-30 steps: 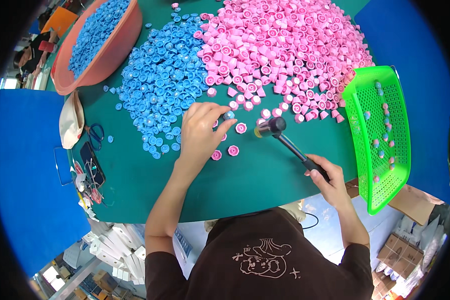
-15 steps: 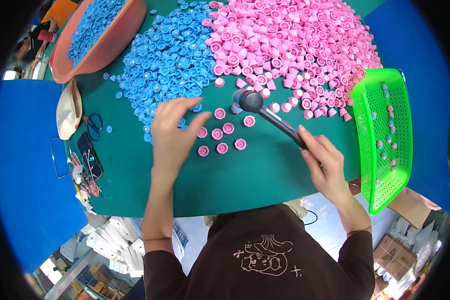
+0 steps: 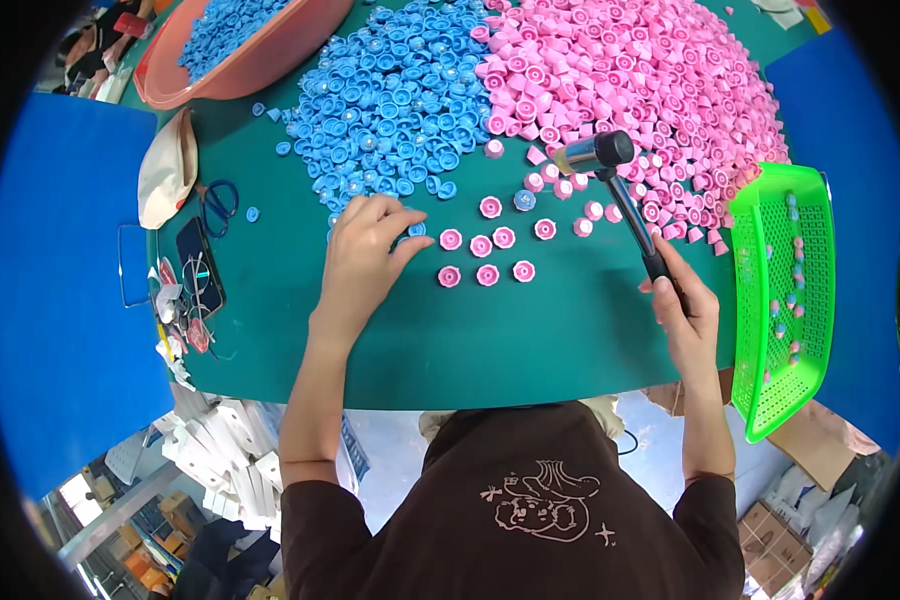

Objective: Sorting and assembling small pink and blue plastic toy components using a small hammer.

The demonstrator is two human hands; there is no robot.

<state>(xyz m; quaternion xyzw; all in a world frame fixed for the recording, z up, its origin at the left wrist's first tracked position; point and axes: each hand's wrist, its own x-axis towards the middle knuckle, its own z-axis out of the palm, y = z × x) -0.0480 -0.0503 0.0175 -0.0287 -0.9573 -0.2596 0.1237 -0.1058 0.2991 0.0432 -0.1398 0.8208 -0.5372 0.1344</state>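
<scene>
My right hand (image 3: pixel 688 305) is wrapped round the handle of a mallet (image 3: pixel 628 210) with a black face and a shiny metal part, held up over the table. My left hand (image 3: pixel 365 255) curls its thumb and forefinger round a small blue cap (image 3: pixel 417 230) at the edge of the blue pile. Between my hands several pink cup-shaped pieces (image 3: pixel 481 246) stand with their hollow ends up. Behind them, a blue cap (image 3: pixel 525 201) sits on one spot in that group; whether a pink piece lies under it is hard to see.
Heaps of blue caps (image 3: pixel 390 110) and pink pieces (image 3: pixel 620 80) cover the far table. A salmon basin (image 3: pixel 260 60) of blue caps stands far left. At right is a green basket (image 3: pixel 753 330) with joined pink-blue pieces. Scissors (image 3: pixel 218 203) and a phone (image 3: pixel 200 265) lie left.
The mallet has risen and moved away to the right from the pink pieces, uncovering the blue cap there. My left hand has closed in on a blue cap. The whole view has shifted slightly.
</scene>
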